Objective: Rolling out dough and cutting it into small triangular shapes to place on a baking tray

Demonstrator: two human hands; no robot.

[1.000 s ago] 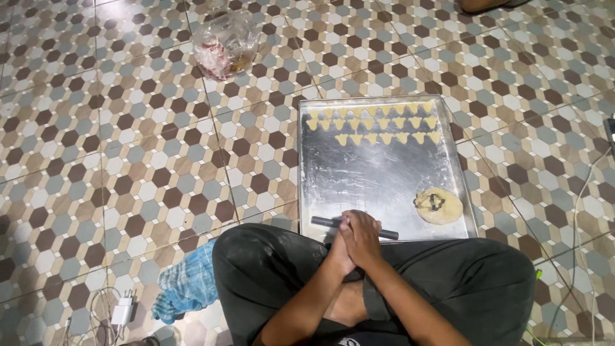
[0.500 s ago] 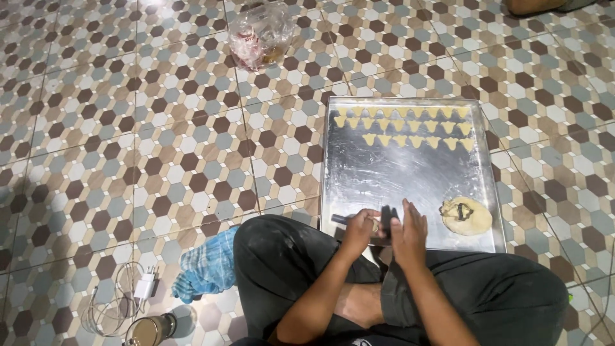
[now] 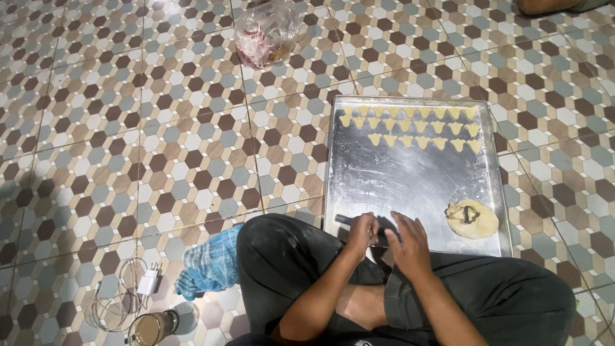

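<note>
Left hand (image 3: 362, 230) clenched on a dark, slim rod-shaped tool (image 3: 349, 220) at the near edge of the shiny rectangular metal baking tray (image 3: 410, 173). Long axis along that near edge, free end pointing toward the near left corner. Right hand (image 3: 405, 242) flat and released just beside, covering the other end. Nearer: left.
</note>
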